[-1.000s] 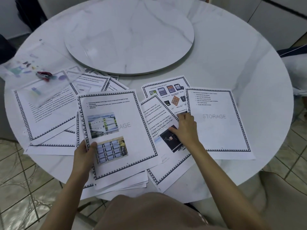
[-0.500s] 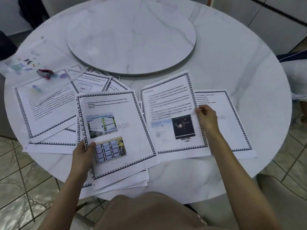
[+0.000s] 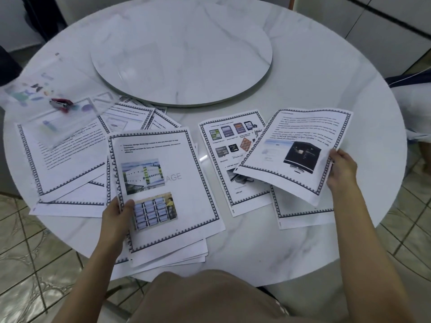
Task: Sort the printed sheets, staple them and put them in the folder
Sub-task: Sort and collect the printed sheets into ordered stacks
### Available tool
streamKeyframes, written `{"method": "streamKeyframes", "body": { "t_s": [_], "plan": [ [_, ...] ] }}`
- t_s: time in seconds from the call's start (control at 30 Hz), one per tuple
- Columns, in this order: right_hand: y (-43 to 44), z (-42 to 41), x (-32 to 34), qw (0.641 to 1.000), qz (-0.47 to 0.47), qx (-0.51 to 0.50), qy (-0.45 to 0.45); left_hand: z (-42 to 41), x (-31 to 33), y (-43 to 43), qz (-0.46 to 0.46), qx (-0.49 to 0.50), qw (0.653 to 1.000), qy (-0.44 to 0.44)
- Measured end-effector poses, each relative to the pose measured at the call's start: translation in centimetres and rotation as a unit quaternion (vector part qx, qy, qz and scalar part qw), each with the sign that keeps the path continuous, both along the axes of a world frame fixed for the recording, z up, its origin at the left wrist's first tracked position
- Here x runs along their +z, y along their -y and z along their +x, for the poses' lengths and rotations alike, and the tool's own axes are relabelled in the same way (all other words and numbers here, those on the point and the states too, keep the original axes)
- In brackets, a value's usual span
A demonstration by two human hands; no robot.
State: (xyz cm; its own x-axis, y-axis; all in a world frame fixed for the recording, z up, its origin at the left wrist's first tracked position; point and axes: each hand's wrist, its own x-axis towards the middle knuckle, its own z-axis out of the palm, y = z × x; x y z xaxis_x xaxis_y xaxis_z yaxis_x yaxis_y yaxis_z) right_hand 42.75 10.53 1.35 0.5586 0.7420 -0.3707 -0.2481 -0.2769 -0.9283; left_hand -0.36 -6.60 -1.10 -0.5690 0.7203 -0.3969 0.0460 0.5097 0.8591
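- Stack of sheets [image 3: 163, 183] rests on the table [image 3: 314, 73] at its near edge, and its lower end hangs over the rim.
- The left grip [image 3: 116, 217] pinches the stack's left edge, thumb on top beside a printed photo.
- The right grip [image 3: 341, 169] curls round the right edge of a single sheet [image 3: 296, 145] with text and a dark picture, holding it tilted above the table.
- Under that sheet lie a memory-card sheet [image 3: 224, 145] and a bordered sheet [image 3: 303, 213], both flat.
- More sheets [image 3: 70, 159] overlap in a fan on the left.
- A clear folder [image 3: 70, 122] lies over their far corner, with a red stapler [image 3: 61, 104] on it.
- A round turntable [image 3: 182, 54] sits mid-table.
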Motion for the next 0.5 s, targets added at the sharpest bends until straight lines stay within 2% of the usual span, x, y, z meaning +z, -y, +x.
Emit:
{"method": "streamKeyframes", "body": {
  "t_s": [0.13, 0.33, 0.5],
  "plan": [
    [0.0, 2.4, -1.2, 0.994, -0.066, 0.015, 0.082, 0.1, 0.0, 0.0, 0.007, -0.003, 1.0, 0.0],
    [0.9, 4.0, -3.6, 0.966, -0.172, 0.01, 0.195, 0.4, 0.1, 0.1, 0.01, -0.01, 1.0, -0.007],
    [1.6, 3.4, -3.0, 0.938, -0.179, 0.029, 0.297, 0.7, 0.1, 0.1, 0.013, -0.009, 1.0, -0.006]
  ]
}}
